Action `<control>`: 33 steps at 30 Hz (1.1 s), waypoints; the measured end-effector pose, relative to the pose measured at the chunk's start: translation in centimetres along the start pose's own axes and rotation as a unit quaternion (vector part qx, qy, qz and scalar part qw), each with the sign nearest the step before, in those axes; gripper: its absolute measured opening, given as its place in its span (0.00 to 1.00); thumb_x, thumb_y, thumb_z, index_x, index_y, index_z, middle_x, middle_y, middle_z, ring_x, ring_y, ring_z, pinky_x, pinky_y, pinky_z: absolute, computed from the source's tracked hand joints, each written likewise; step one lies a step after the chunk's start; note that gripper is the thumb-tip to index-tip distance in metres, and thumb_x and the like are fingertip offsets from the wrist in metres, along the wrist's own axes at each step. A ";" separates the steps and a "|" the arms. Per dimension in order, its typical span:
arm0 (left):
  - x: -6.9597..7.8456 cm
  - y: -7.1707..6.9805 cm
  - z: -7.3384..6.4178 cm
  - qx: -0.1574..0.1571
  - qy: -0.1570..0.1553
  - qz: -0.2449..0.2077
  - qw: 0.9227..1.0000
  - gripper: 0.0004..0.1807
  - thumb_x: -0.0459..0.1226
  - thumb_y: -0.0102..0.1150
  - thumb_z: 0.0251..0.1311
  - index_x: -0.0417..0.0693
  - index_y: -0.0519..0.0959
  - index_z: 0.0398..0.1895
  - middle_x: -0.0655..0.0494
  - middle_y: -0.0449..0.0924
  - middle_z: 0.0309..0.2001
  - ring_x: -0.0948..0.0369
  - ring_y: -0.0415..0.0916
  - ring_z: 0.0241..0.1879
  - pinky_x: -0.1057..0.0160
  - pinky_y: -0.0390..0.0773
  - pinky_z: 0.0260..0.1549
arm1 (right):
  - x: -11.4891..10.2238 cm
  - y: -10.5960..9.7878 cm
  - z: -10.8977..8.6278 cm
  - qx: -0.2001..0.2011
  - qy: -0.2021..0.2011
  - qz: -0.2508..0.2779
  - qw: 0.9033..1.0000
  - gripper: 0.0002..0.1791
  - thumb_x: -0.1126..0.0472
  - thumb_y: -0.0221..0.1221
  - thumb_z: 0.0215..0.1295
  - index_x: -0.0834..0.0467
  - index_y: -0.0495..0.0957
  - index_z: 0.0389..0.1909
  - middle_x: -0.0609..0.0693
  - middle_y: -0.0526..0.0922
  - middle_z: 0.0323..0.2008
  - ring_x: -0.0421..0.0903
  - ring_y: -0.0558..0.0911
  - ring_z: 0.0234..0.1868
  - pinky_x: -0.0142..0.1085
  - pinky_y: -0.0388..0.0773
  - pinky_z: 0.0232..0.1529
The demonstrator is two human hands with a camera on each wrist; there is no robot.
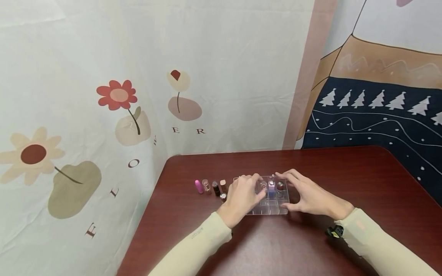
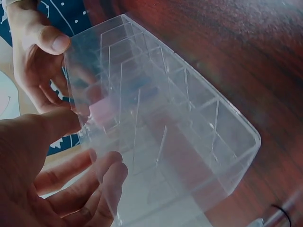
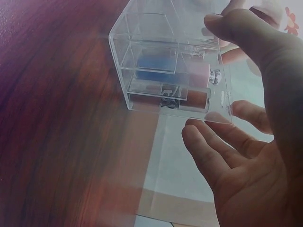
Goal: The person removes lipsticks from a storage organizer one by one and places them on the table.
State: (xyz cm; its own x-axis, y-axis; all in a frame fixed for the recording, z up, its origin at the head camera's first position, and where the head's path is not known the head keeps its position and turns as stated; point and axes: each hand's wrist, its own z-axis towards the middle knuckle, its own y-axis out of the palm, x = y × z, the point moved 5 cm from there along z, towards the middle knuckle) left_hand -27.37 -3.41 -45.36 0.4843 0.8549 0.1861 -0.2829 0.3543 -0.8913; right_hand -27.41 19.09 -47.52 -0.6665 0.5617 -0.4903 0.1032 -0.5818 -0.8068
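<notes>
Okay, looks like you're partway through loading lipstick tubes into the clear organizer (image 1: 270, 209), which sits on the table (image 1: 269, 249) right between your hands. My read is you're seating one in the back area. Your left hand (image 1: 240, 194) is over the left part, thumb and fingertips apart around a clear-topped tube (image 1: 264, 185); can't tell if you're actually pinching it. Your right hand (image 1: 309, 195) is spread wide at the right end, thumb at the front edge, fingers toward the back corner, so I'd call that steadying.

I'd say the next move calls for getting that tube upright in its slot, then a light reach to the loose ones on the left: a glossy pink tube (image 1: 198, 186), a see-through tube (image 1: 206, 186) and a black tube (image 1: 216, 188), among others.

Material-wise, the organizer is thin, hard, shiny plastic with straight dividers and slightly rounded corners. The pink-and-blue tube (image 3: 198, 74) inside has a faceted, gem-like top, and next to it is a clear tube (image 3: 194, 100) with a dark band. Table's reddish-brown wood grain, smooth-looking, probably slippery under that plastic.
</notes>
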 end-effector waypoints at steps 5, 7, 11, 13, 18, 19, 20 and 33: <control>0.1 0.3 0.1 -0.006 -0.020 0.000 1.000 0.16 0.51 0.84 0.68 0.58 0.93 0.52 0.60 0.95 0.34 0.56 0.92 0.35 0.60 0.87 0.26 | 0.0 0.0 0.0 0.003 -0.006 0.000 1.000 0.54 0.60 0.89 0.58 0.60 0.73 0.84 0.53 0.81 0.68 0.52 0.90 0.66 0.52 0.92 0.65; 0.1 0.4 0.1 -0.007 -0.027 0.000 1.000 0.16 0.51 0.85 0.68 0.58 0.93 0.52 0.59 0.95 0.35 0.55 0.93 0.35 0.59 0.88 0.27 | 0.0 0.0 0.1 0.003 -0.007 -0.001 1.000 0.54 0.59 0.89 0.58 0.60 0.73 0.84 0.53 0.81 0.68 0.52 0.90 0.66 0.52 0.92 0.65; 0.1 0.6 0.3 -0.007 -0.034 -0.006 0.999 0.16 0.51 0.86 0.67 0.58 0.94 0.51 0.59 0.96 0.38 0.55 0.94 0.38 0.58 0.89 0.28 | 0.1 0.1 0.1 0.001 -0.001 0.004 1.000 0.54 0.59 0.89 0.58 0.60 0.73 0.84 0.53 0.81 0.68 0.52 0.90 0.66 0.52 0.92 0.65; 0.1 0.6 0.3 -0.005 -0.035 -0.009 0.999 0.15 0.50 0.86 0.68 0.57 0.94 0.51 0.59 0.97 0.39 0.55 0.94 0.38 0.59 0.89 0.29 | 0.1 0.1 0.1 0.000 0.001 0.006 1.000 0.54 0.59 0.89 0.58 0.60 0.73 0.84 0.53 0.81 0.67 0.52 0.90 0.66 0.53 0.92 0.65; 0.0 0.8 0.4 0.001 -0.030 -0.017 0.999 0.12 0.48 0.85 0.69 0.57 0.94 0.50 0.61 0.98 0.40 0.59 0.93 0.36 0.62 0.88 0.29 | 0.2 0.3 0.1 0.001 -0.001 0.006 1.000 0.54 0.59 0.89 0.58 0.61 0.73 0.84 0.52 0.81 0.67 0.52 0.90 0.65 0.52 0.92 0.65; 0.0 0.8 0.4 0.003 -0.028 -0.019 0.999 0.12 0.48 0.85 0.69 0.57 0.94 0.49 0.61 0.98 0.40 0.59 0.93 0.36 0.62 0.88 0.29 | 0.2 0.3 0.1 0.001 -0.002 0.006 1.000 0.54 0.59 0.89 0.58 0.61 0.73 0.84 0.52 0.81 0.67 0.52 0.90 0.65 0.52 0.92 0.65; 0.0 0.8 0.5 0.005 -0.027 -0.020 0.999 0.11 0.47 0.85 0.70 0.57 0.94 0.49 0.62 0.98 0.40 0.60 0.92 0.35 0.63 0.88 0.29 | 0.2 0.3 0.1 0.003 -0.004 0.006 1.000 0.54 0.59 0.89 0.58 0.61 0.73 0.83 0.52 0.81 0.67 0.52 0.90 0.65 0.52 0.92 0.65; 0.1 -0.1 0.4 0.043 0.001 -0.049 0.998 0.12 0.43 0.85 0.69 0.53 0.94 0.50 0.59 0.98 0.41 0.61 0.93 0.36 0.62 0.91 0.35 | 0.2 0.3 0.2 -0.004 0.007 0.016 1.000 0.52 0.59 0.88 0.59 0.60 0.74 0.82 0.53 0.81 0.67 0.53 0.90 0.65 0.53 0.91 0.66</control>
State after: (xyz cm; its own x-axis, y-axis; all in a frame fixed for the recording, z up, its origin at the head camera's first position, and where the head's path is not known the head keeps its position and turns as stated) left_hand -27.66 -3.24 -45.09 0.5146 0.8141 0.2693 -0.3042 0.4669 -0.8303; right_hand -27.65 18.89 -47.80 -0.6524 0.5513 -0.5200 0.1298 -0.5948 -0.7933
